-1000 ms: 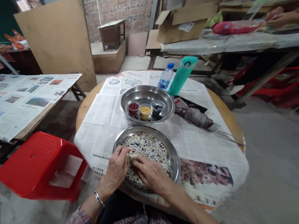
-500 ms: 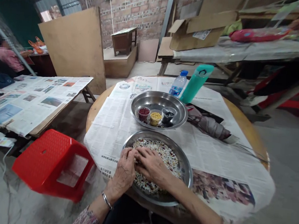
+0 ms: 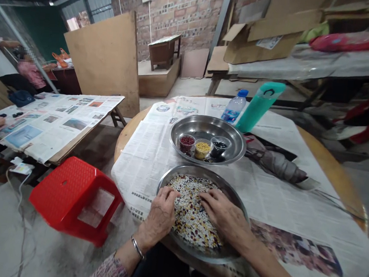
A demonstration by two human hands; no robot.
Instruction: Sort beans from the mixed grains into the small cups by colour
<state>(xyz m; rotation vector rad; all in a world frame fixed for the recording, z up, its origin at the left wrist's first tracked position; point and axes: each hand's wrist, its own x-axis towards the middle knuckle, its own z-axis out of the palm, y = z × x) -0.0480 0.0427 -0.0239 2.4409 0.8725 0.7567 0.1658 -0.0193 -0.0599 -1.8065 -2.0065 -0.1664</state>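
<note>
A wide metal basin holds a spread of mixed grains and beans, white with dark, red and yellow pieces. At its left side is my left hand, fingers bunched together over the grains; whatever they hold is hidden. My right hand rests over the right part of the grains with its fingers apart and nothing visible in them. Behind stands a second metal basin with three clear cups: red beans, yellow beans and black beans.
Newspaper covers the round table. A water bottle, a green bottle and a folded grey umbrella stand or lie beyond the basins. A red stool is at left. Other people sit at far left.
My hands were together over the left part of the grains; now they are apart, the right one moved rightward. The view has turned slightly left.
</note>
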